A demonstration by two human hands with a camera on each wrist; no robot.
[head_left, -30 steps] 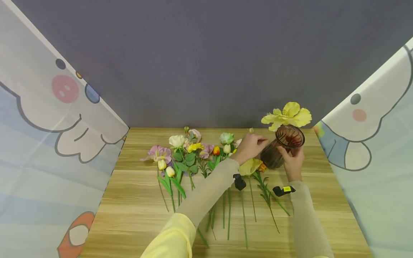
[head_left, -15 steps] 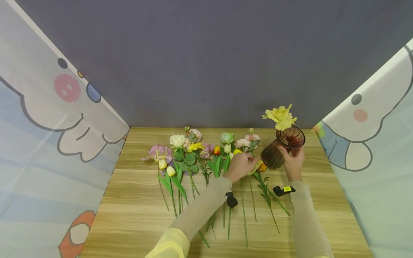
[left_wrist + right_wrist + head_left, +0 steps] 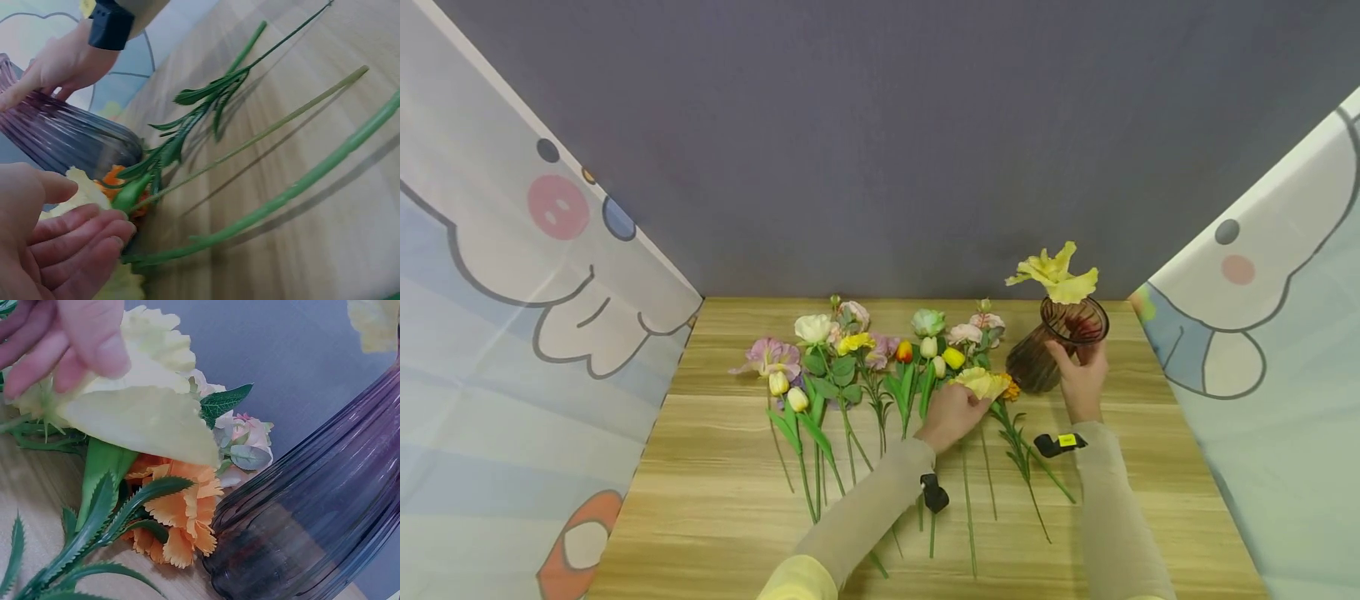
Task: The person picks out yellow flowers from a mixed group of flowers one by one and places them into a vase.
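My right hand grips a ribbed, brownish-purple glass vase near its rim; the vase leans to the right. A large yellow flower rises at the vase's mouth. My left hand is at another pale yellow flower lying on the table. Its fingers are loosely bent with the thumb apart, over the petals in the right wrist view; whether they touch is unclear. An orange flower with serrated leaves lies between that bloom and the vase base.
Several artificial flowers lie across the wooden table: white-yellow tulips, a purple bloom, a white rose, a green bloom and pink roses. A grey wall stands behind, with printed cloth panels at both sides.
My left hand has moved from beside the vase down and left to the yellow flower on the table. The flower in the vase has turned and shifted left. The right hand stays.
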